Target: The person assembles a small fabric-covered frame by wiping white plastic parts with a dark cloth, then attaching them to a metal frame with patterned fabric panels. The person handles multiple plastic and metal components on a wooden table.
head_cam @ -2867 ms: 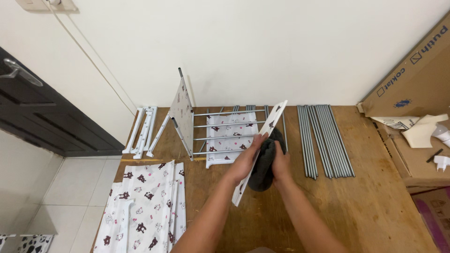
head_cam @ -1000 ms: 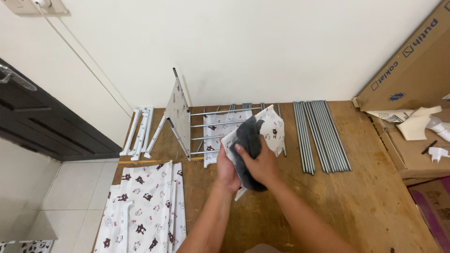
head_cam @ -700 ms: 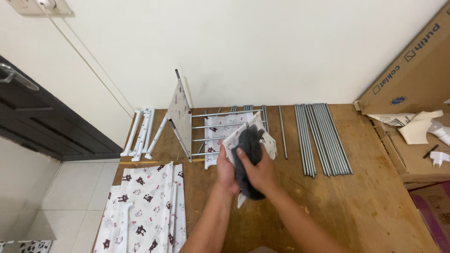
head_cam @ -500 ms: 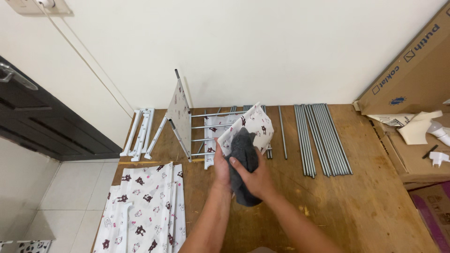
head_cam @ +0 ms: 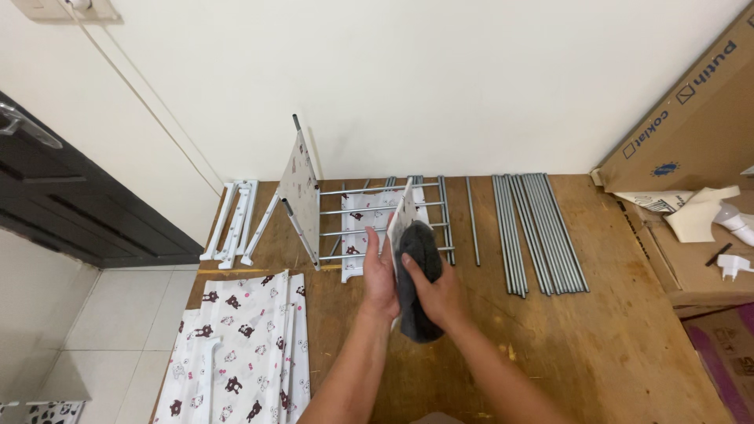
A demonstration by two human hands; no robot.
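Two hands meet over the middle of a wooden board [head_cam: 628,345] laid on the floor. The left hand [head_cam: 380,276] grips a thin white panel [head_cam: 400,216] by its lower part and holds it on edge, so that one face is turned toward the other hand. The right hand [head_cam: 440,294] is closed on a dark grey cloth [head_cam: 416,275] and presses it flat against that face; holding the panel upright looks like a way to give the cloth a firm surface to rub on.

Places follow from the panel. Just behind it lies a partly built frame of metal rods [head_cam: 369,212], with one patterned panel [head_cam: 301,180] already standing upright at its left end and another lying flat among the rods. Further left, against the wall, lie white plastic brackets [head_cam: 234,221]; I count about three, though they overlap. Right of the panel, one single rod [head_cam: 471,220] lies alone, and beyond it a bundle of grey rods [head_cam: 538,232], roughly a dozen, too close together for a sure count. Nearer the person and to the left, a stack of printed panels [head_cam: 236,345] lies flat. Far right stand cardboard boxes [head_cam: 691,133], at least two.
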